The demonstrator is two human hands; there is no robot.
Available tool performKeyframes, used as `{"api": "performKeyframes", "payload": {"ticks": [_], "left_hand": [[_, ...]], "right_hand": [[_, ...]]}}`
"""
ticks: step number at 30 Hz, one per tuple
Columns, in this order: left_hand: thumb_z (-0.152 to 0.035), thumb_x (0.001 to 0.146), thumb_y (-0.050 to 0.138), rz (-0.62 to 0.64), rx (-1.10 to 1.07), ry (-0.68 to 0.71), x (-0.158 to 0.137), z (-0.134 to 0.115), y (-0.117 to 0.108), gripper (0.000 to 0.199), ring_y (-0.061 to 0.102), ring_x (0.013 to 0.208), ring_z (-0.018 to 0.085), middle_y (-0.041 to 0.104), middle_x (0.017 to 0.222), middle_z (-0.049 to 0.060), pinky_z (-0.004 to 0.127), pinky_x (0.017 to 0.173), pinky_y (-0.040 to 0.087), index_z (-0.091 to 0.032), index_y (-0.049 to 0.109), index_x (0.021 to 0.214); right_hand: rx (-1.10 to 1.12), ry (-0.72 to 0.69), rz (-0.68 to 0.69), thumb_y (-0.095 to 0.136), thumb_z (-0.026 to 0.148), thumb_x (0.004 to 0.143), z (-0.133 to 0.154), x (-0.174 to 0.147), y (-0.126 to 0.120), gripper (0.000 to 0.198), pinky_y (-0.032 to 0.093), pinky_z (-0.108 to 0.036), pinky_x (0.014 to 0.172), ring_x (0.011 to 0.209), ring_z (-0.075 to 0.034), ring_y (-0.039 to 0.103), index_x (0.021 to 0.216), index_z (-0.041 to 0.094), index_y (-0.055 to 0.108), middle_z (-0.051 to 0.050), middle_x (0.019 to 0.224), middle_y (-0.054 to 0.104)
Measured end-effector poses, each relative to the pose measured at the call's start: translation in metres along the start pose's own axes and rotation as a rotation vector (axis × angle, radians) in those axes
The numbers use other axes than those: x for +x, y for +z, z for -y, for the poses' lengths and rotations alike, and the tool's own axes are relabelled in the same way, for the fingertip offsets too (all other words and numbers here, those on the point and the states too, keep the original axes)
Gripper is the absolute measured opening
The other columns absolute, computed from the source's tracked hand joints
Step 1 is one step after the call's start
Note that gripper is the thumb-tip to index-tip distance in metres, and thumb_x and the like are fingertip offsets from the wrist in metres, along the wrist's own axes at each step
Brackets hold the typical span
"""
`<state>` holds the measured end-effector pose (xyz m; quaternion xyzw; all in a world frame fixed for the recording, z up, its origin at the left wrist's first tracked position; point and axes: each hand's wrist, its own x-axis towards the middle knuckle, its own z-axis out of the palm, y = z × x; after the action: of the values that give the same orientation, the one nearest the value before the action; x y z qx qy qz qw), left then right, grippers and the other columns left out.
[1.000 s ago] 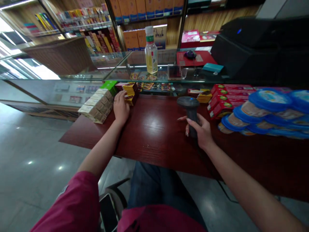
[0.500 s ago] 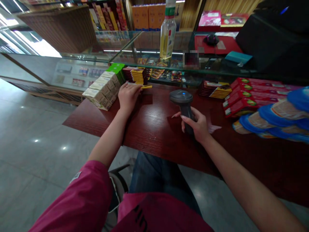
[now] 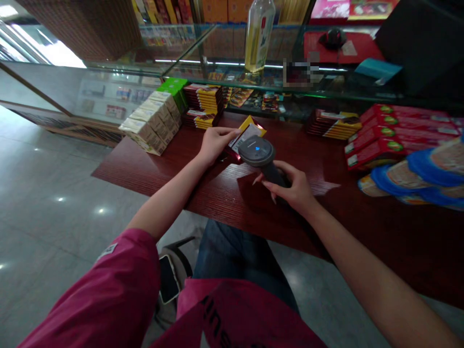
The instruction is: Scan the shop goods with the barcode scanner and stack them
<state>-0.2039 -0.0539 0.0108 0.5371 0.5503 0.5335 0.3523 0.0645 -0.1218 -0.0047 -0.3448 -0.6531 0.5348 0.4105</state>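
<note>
My left hand [image 3: 216,143] pinches a flat yellow and dark red chocolate bar [image 3: 258,126] by its left edge, tilted up so that a pale printed label faces me. Wrapped round the handle of a dark grey barcode scanner [image 3: 270,170] is my right hand [image 3: 295,189]. The scanner's head, with a small blue light on top, is just in front of the bar and covers part of it. Behind my left hand stands a stack of similar chocolate bars [image 3: 205,104]. Whether the scanner touches the bar, I cannot tell.
Cream cartons [image 3: 152,121] stand left on the brown counter [image 3: 217,203]. More bars [image 3: 335,123], red boxes [image 3: 384,140] and blue-lidded tubs [image 3: 435,166] are at right. Behind, a glass display case [image 3: 224,46] carries a bottle [image 3: 259,41] and a mouse [image 3: 332,38].
My left hand has brought the chocolate bar away from the stack, rightward and nearer, and turned its labelled face up. The scanner's head has swung left to the bar. The view has shifted slightly.
</note>
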Motion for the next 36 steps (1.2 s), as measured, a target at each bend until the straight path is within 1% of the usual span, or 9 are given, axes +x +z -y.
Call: {"api": "performKeyframes", "payload": {"ticks": [4, 7, 10, 14, 17, 21, 26, 30, 36], "left_hand": [[-0.049, 0.087, 0.088, 0.014, -0.061, -0.006, 0.0, -0.003, 0.001, 0.036, 0.075, 0.08, 0.019, 0.086, 0.089, 0.008, 0.024, 0.068, 0.055, -0.013, 0.088, 0.096], [-0.047, 0.086, 0.089, 0.014, -0.059, 0.0, 0.001, 0.003, -0.001, 0.035, 0.076, 0.078, 0.018, 0.086, 0.091, 0.008, 0.025, 0.068, 0.055, -0.015, 0.089, 0.097], [-0.045, 0.087, 0.088, -0.01, -0.032, 0.041, 0.003, 0.008, -0.004, 0.032, 0.078, 0.081, 0.019, 0.087, 0.095, 0.008, 0.025, 0.07, 0.057, -0.016, 0.089, 0.101], [-0.044, 0.091, 0.085, -0.077, 0.019, 0.165, 0.005, 0.003, 0.007, 0.031, 0.081, 0.092, 0.023, 0.088, 0.103, 0.008, 0.029, 0.079, 0.062, -0.018, 0.089, 0.106], [-0.038, 0.095, 0.083, -0.083, 0.105, 0.363, 0.012, -0.012, 0.037, 0.023, 0.083, 0.098, 0.024, 0.088, 0.107, 0.007, 0.031, 0.087, 0.063, -0.02, 0.089, 0.108], [-0.03, 0.103, 0.075, -0.02, 0.346, 0.66, 0.031, -0.035, 0.101, 0.021, 0.083, 0.106, 0.023, 0.086, 0.118, 0.005, 0.031, 0.092, 0.061, -0.026, 0.086, 0.121], [-0.025, 0.107, 0.068, 0.17, 0.663, 0.933, 0.063, -0.046, 0.178, 0.027, 0.08, 0.119, 0.026, 0.083, 0.128, 0.008, 0.035, 0.097, 0.062, -0.026, 0.083, 0.129], [-0.023, 0.108, 0.065, 0.273, 0.768, 0.982, 0.075, -0.04, 0.214, 0.029, 0.078, 0.125, 0.027, 0.082, 0.13, 0.009, 0.037, 0.102, 0.062, -0.022, 0.082, 0.131], [-0.02, 0.107, 0.06, 0.333, 0.805, 0.902, 0.079, -0.036, 0.243, 0.038, 0.07, 0.139, 0.027, 0.075, 0.144, 0.011, 0.041, 0.114, 0.057, -0.022, 0.075, 0.142]], "right_hand": [[-0.004, 0.004, 0.005, 0.093, 0.043, 0.079, 0.003, 0.0, -0.001, 0.048, 0.061, -0.034, 0.059, 0.071, -0.022, 0.075, 0.119, 0.022, 0.075, -0.007, 0.094, 0.083], [0.035, 0.017, 0.004, 0.093, 0.042, 0.081, 0.009, -0.001, 0.0, 0.046, 0.055, -0.03, 0.05, 0.054, -0.015, 0.066, 0.119, 0.022, 0.074, -0.005, 0.094, 0.083], [0.078, 0.038, 0.015, 0.091, 0.042, 0.084, 0.017, -0.002, 0.0, 0.044, 0.052, -0.029, 0.045, 0.048, -0.013, 0.06, 0.119, 0.023, 0.073, -0.005, 0.097, 0.083], [0.176, 0.036, -0.099, 0.09, 0.045, 0.084, 0.024, -0.004, -0.002, 0.041, 0.049, -0.028, 0.042, 0.048, -0.011, 0.058, 0.112, 0.022, 0.072, -0.005, 0.098, 0.082], [0.205, 0.009, -0.302, 0.089, 0.048, 0.082, 0.022, -0.007, -0.013, 0.038, 0.048, -0.027, 0.041, 0.046, -0.011, 0.057, 0.103, 0.022, 0.07, -0.004, 0.093, 0.08], [0.158, 0.045, -0.62, 0.092, 0.049, 0.075, 0.014, -0.023, -0.037, 0.047, 0.047, -0.028, 0.039, 0.044, -0.011, 0.056, 0.104, 0.022, 0.067, -0.003, 0.085, 0.078], [0.206, 0.078, -0.709, 0.089, 0.054, 0.076, 0.014, -0.051, -0.056, 0.052, 0.047, -0.026, 0.039, 0.042, -0.011, 0.057, 0.107, 0.021, 0.065, -0.003, 0.087, 0.082], [0.187, 0.021, -0.749, 0.086, 0.05, 0.083, 0.017, -0.06, -0.061, 0.043, 0.047, -0.024, 0.039, 0.042, -0.01, 0.056, 0.105, 0.022, 0.064, -0.004, 0.089, 0.083], [0.198, -0.055, -0.826, 0.085, 0.045, 0.084, 0.019, -0.057, -0.061, 0.035, 0.047, -0.024, 0.04, 0.042, -0.009, 0.056, 0.102, 0.022, 0.066, -0.002, 0.09, 0.082]]}}
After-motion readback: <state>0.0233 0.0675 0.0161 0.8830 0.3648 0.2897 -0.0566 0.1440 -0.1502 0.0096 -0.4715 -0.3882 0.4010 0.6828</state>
